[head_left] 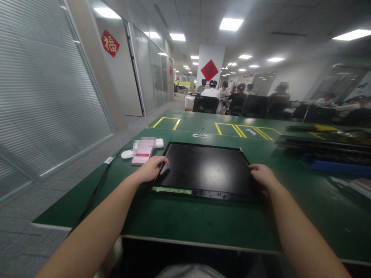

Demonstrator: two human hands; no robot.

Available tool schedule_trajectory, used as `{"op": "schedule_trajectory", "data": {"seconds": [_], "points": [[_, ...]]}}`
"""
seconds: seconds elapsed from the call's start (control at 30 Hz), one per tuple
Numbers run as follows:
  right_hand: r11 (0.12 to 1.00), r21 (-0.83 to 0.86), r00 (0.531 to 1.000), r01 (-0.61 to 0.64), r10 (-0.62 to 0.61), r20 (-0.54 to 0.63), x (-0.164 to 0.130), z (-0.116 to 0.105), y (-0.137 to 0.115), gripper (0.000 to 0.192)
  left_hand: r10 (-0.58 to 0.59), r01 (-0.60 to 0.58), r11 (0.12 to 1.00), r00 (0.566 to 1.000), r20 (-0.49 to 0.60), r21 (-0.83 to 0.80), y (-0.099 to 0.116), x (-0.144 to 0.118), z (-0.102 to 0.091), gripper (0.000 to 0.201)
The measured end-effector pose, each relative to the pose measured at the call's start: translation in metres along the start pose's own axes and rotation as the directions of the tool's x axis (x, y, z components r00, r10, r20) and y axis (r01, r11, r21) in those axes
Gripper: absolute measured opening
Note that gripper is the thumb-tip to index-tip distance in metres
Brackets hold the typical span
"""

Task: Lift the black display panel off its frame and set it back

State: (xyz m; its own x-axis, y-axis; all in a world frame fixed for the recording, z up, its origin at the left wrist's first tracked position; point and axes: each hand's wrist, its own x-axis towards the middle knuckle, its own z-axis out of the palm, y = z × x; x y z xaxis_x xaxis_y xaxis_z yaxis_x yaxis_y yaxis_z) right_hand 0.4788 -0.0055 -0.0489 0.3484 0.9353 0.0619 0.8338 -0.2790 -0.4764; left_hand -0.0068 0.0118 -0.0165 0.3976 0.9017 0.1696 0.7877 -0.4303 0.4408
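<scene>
Item: black display panel point(204, 170), flat and face up on the green table point(185, 224), square to the seated person, glossy surface catching the ceiling lights. A pale green strip ran along its near left edge.

Left hand point(150, 168): laid on the panel's left edge, fingers curled over the rim, gripping it.

Right hand point(262, 174): set on the panel's right edge, fingers bent down over the side; how firmly it clasped could not be told.

Adjacent, left of the panel: a phone point(142, 153) with a pink screen, lying just beside the left hand; a white device point(127, 154) touching it, with a black cable point(95, 189) trailing off the table's edge.

Further back: yellow marked outlines point(243, 130) on the tabletop. Right side: dark trays point(324, 148), well apart.

Background: several people seated at a far table; red diamond signs on pillar and wall.
</scene>
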Motion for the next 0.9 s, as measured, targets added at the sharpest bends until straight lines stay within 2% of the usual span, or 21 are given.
{"op": "schedule_trajectory", "data": {"seconds": [0.4, 0.7, 0.8, 0.9], "points": [[0.999, 0.013, 0.998, -0.048, 0.048, 0.035, 0.0016, 0.0015, 0.0021, 0.057, -0.009, 0.009, 1.0, 1.0, 0.006, -0.023, 0.0014, -0.0012, -0.0012, 0.038], [0.999, -0.042, 1.0, -0.014, 0.014, -0.008, 0.0002, 0.0016, 0.0019, 0.053, 0.044, -0.044, 0.999, 0.999, 0.029, -0.029, 0.0011, -0.0002, -0.0051, 0.026], [0.998, -0.056, 1.0, -0.022, 0.022, -0.005, -0.0001, 0.001, 0.0007, 0.052, 0.034, -0.033, 0.999, 0.999, 0.017, -0.039, -0.0008, 0.0001, -0.0033, 0.027], [0.998, -0.054, 0.999, -0.041, 0.041, 0.003, -0.0012, -0.0002, -0.002, 0.052, -0.025, 0.024, 0.997, 1.0, -0.012, -0.068, -0.0027, 0.0007, 0.0012, 0.034]]}}
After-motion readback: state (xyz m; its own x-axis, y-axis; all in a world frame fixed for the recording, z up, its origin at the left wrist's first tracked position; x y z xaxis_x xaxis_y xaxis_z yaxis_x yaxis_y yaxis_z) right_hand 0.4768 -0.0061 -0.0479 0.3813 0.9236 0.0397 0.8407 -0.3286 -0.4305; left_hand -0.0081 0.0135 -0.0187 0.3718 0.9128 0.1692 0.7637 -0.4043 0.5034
